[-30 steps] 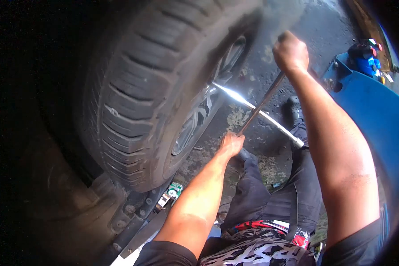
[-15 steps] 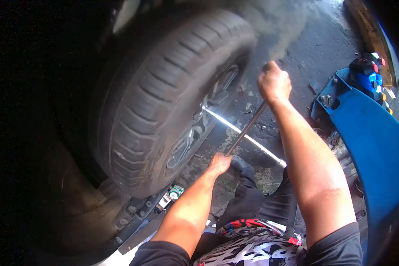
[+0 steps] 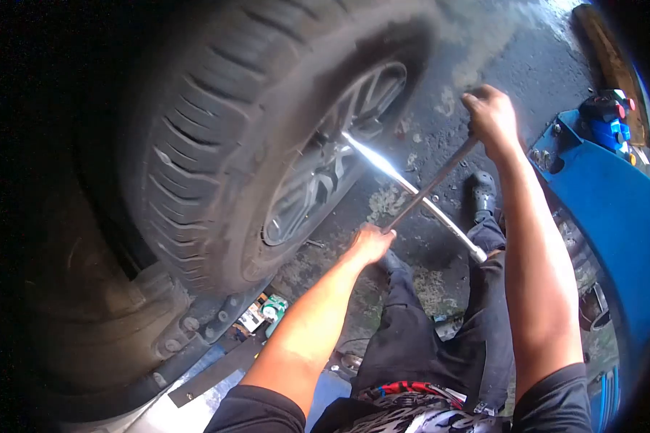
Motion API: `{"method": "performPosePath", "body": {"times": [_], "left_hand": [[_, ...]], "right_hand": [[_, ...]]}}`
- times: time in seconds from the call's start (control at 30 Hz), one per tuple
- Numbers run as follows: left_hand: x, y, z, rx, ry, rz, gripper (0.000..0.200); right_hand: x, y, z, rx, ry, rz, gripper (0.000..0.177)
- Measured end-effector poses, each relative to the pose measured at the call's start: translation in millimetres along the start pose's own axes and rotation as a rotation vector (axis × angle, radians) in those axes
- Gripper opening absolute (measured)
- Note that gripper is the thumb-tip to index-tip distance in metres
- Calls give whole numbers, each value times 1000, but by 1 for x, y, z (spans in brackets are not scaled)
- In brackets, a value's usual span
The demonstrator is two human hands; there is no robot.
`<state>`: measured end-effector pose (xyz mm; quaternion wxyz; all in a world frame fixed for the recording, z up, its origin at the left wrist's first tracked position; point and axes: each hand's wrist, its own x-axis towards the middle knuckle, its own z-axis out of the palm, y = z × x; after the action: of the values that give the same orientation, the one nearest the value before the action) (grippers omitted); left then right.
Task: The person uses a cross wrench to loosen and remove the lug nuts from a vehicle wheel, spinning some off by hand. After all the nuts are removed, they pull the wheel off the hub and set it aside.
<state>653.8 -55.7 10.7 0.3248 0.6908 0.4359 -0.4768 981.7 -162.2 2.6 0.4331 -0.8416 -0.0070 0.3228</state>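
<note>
Head view: the cross wrench (image 3: 417,193) is seated on the wheel (image 3: 318,173). One bright bar runs straight out from a lug point near the hub, and its free end finishes close over my knee. The second bar crosses it at about the middle and lies steeply slanted, roughly parallel to the face of the wheel.

My hands are well apart, each closed tightly around one end of that slanted bar. My left hand (image 3: 372,242) grips the low end, down by the bottom of the wheel and the nearer of the two to it. My right hand (image 3: 491,115) grips the high end, level with the top of the rim and further out from the wheel, with that arm stretched nearly straight.

The tyre (image 3: 209,144) around the rim is dusty, with deep tread, and the dark car body sits behind and below it. A small printed packet (image 3: 258,316) lies under the sill just below the wheel. Out from the wheel the ground (image 3: 534,65) is dark, stained concrete, patchy and damp-looking. My black trousers (image 3: 426,325) and one shoe (image 3: 482,189) sit between the wheel and a blue machine (image 3: 607,209), which carries red and blue knobs (image 3: 608,115) at its far end. Beyond it I cannot make out the room.
</note>
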Motion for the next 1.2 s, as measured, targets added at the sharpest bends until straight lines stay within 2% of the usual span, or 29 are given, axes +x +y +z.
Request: {"method": "performPosePath", "body": {"times": [0.1, 0.13, 0.27, 0.4, 0.43, 0.53, 0.6, 0.67, 0.7, 0.73, 0.8, 0.87, 0.9, 1.0, 1.07, 1.1, 1.13, 1.17, 1.2], "left_hand": [[20, -3, 36, -54, -64, 20, 57], [29, -5, 48, -83, -85, 28, 59], [71, -16, 79, -115, 12, 105, 57], [106, -24, 75, -150, -44, 91, 58], [110, -24, 71, -159, -32, 97, 52], [139, -38, 64, -146, -48, 212, 57], [156, -38, 64, -116, -92, 272, 52], [168, -28, 61, -120, -101, 320, 42], [191, -34, 71, -96, -57, 463, 40], [225, -46, 89, -70, -11, 608, 38], [247, -47, 94, -35, 2, 712, 35], [229, -36, 68, -15, -68, 621, 32], [211, -28, 52, 11, -118, 508, 31], [199, -24, 43, 27, -118, 444, 30], [208, -30, 51, 27, -32, 556, 28], [212, -34, 57, 26, 8, 610, 27], [220, -37, 59, -131, -85, 524, 26], [230, -37, 60, -285, -182, 439, 25], [228, -43, 61, -293, -154, 535, 26]], "right_hand": [[-19, 26, -6, -16, 97, 78, 36], [-21, 34, -3, -57, 135, 46, 35], [-28, 47, 14, -134, 194, -33, 34], [-31, 46, 41, -175, 284, -191, 31], [-34, 43, 49, -177, 318, -241, 30], [-53, 24, 67, -135, 365, -314, 27], [-74, 15, 72, -138, 409, -378, 26], [-106, 0, 75, -68, 319, -311, 22], [-118, 3, 82, 8, 343, -422, 18], [-131, -1, 84, 71, 292, -431, 16], [-141, 2, 88, 77, 252, -413, 18], [-130, 4, 89, 3, 327, -388, 18], [-127, -1, 88, 18, 300, -284, 18], [-123, 11, 89, -87, 325, -398, 17], [-151, 2, 91, -11, 198, -414, 15], [-167, 5, 99, 102, 115, -515, 15], [-182, 7, 105, 12, 78, -665, 19], [-192, 4, 112, 38, 35, -730, 20], [-198, 2, 117, 63, -6, -786, 21]]}}
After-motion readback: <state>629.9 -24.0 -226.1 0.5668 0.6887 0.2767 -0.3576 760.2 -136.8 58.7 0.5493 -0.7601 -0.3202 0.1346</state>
